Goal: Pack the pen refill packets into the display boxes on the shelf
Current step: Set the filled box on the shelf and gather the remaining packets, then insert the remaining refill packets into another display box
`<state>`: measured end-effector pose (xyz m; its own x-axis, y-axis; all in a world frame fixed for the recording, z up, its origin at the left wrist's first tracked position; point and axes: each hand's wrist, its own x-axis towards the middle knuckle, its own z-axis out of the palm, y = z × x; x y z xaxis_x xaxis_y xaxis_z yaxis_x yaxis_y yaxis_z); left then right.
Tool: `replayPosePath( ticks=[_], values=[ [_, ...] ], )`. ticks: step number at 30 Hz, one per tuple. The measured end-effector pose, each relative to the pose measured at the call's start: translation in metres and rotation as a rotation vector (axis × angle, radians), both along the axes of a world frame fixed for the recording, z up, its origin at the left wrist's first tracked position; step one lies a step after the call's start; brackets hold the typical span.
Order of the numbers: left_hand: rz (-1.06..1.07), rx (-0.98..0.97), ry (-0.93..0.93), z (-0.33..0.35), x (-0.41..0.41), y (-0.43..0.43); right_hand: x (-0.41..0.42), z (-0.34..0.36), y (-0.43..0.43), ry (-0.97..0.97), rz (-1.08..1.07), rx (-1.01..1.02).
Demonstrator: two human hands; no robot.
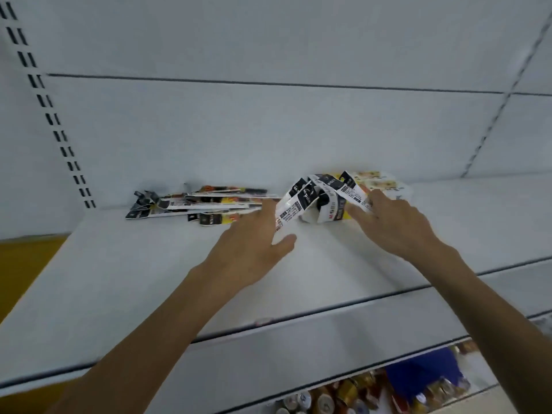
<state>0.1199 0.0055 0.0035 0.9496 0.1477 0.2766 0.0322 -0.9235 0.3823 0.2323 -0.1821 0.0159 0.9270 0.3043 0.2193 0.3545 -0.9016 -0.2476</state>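
Both hands reach to the back of the shelf (119, 279): the left hand (251, 234) is spread wide, fingers at the edge of the flat packets (197, 204), holding nothing; the right hand (394, 222) presses fingertips on a crumpled heap (316, 198), grip unclear. A box (376, 180) seems to lie just behind that heap, though blur hides detail. Best to square the loose packets into one aligned stack before sliding them in, so corners don't catch.

White shelf (149, 279); flat packets (203, 204) at left, crumpled packet heap (322, 198) at right
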Motion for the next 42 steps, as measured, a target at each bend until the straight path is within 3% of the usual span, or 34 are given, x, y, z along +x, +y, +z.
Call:
replayPosePath(
  ticks=[7,14,21,31,42],
  values=[
    [-0.338,0.333,-0.076,0.001,0.071,-0.128,0.01,-0.007,-0.153,-0.083,-0.076,0.104],
    [-0.609,0.241,-0.088,-0.01,0.136,-0.296,0.013,-0.023,-0.341,-0.139,-0.35,-0.022],
    [-0.787,0.185,-0.088,-0.018,0.182,-0.428,0.023,-0.036,-0.479,0.04,-0.544,0.12],
    [-0.877,0.285,-0.118,-0.001,0.294,-0.56,0.098,-0.045,-0.602,0.059,-0.669,0.053],
    [-0.915,0.244,-0.091,0.028,0.427,-0.694,0.223,-0.026,-0.729,-0.057,-0.708,0.182]
  ],
)
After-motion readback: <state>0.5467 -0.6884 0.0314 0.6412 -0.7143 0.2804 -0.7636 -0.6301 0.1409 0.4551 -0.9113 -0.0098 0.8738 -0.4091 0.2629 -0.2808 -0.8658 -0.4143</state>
